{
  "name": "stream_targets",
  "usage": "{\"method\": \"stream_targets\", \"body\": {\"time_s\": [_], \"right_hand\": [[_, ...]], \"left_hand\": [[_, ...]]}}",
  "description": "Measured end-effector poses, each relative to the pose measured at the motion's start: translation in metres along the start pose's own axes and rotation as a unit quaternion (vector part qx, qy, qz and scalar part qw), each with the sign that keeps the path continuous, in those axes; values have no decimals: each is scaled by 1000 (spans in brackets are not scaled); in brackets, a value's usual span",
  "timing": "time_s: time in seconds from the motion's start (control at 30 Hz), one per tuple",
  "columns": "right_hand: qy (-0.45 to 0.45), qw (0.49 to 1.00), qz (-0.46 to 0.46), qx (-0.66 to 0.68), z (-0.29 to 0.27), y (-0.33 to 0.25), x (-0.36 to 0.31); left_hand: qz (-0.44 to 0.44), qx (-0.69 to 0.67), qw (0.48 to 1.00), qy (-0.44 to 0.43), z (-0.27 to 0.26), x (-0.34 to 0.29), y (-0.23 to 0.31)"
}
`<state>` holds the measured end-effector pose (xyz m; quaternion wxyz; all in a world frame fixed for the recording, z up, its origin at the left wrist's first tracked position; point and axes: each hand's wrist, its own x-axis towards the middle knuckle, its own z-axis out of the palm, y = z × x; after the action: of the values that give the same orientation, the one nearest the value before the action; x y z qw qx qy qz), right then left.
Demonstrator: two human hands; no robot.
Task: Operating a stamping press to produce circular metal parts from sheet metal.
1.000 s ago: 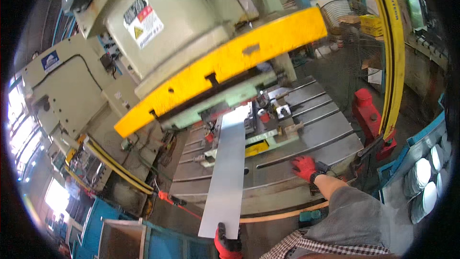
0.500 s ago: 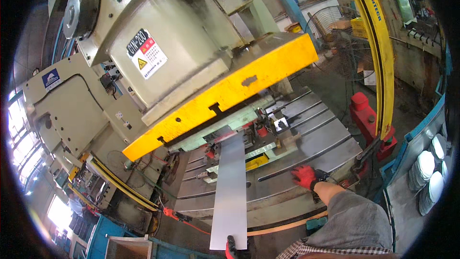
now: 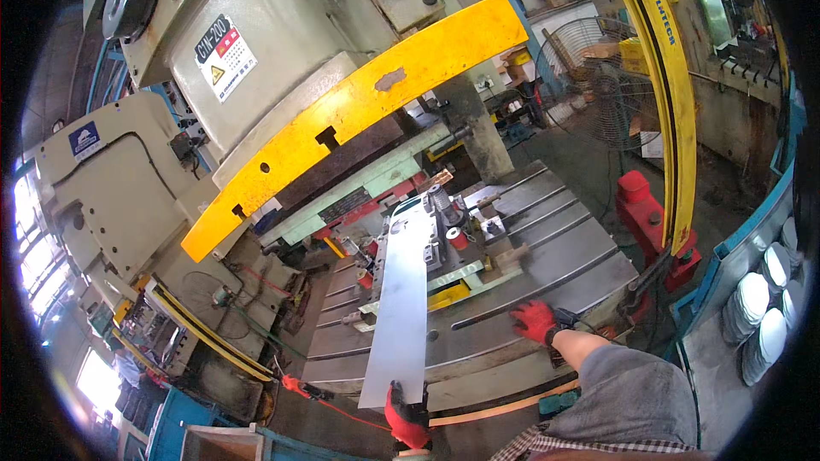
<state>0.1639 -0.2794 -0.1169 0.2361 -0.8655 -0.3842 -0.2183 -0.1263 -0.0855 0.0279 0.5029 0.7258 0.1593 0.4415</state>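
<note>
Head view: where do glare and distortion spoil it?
Head view: glare whitens the metal strip toward its far end; head view: the bright opening at lower left is blown out; head view: fisheye bows the yellow post at right, and the corners go black.

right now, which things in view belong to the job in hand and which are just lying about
In the job: left hand, gripping a metal strip; right hand, at the slotted bed; lower die; yellow-fronted ram.

Apparently just about: wire fan at right; yellow crate behind it. Stacked discs: cannot tell.
</note>
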Motion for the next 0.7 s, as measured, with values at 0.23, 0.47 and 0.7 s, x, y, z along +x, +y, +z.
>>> {"method": "stream_targets", "body": {"time_s": [0.23,0.47,0.7], "right_hand": [[-7,1000,-4,13,-8,-2,-6],[-19,999,-7,26,-4,1,-3],[-52,997,6,55,-8,2,7]], "left_hand": [[-83,-180,980,-22,12,19,-13],[-144,-200,969,1,16,19,-13],[-295,-394,870,4,7,15,-8]]}}
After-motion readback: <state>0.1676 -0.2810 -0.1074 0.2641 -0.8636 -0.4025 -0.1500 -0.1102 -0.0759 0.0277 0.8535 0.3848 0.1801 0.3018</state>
